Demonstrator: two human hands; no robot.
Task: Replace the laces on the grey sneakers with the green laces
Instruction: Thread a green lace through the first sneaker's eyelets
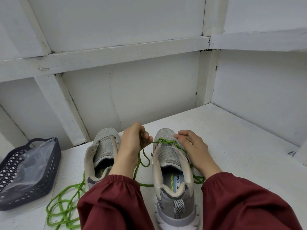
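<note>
Two grey sneakers stand side by side on a white surface, toes away from me. The right sneaker (172, 165) carries a green lace (166, 141) threaded through its front eyelets. My left hand (132, 143) grips one end of that lace between the shoes, and the strand hangs down in a loop. My right hand (191, 145) rests on the right sneaker's outer side, fingertips at the lace crossing near the toe. The left sneaker (101, 151) has no lace in it and is partly hidden by my left forearm. A second green lace (64, 206) lies tangled at the front left.
A dark perforated plastic basket (41, 181) holding a clear plastic bag sits at the left edge of the white table (240, 156). White panelled walls close in behind and to the right. My maroon sleeves cover the near part of the table.
</note>
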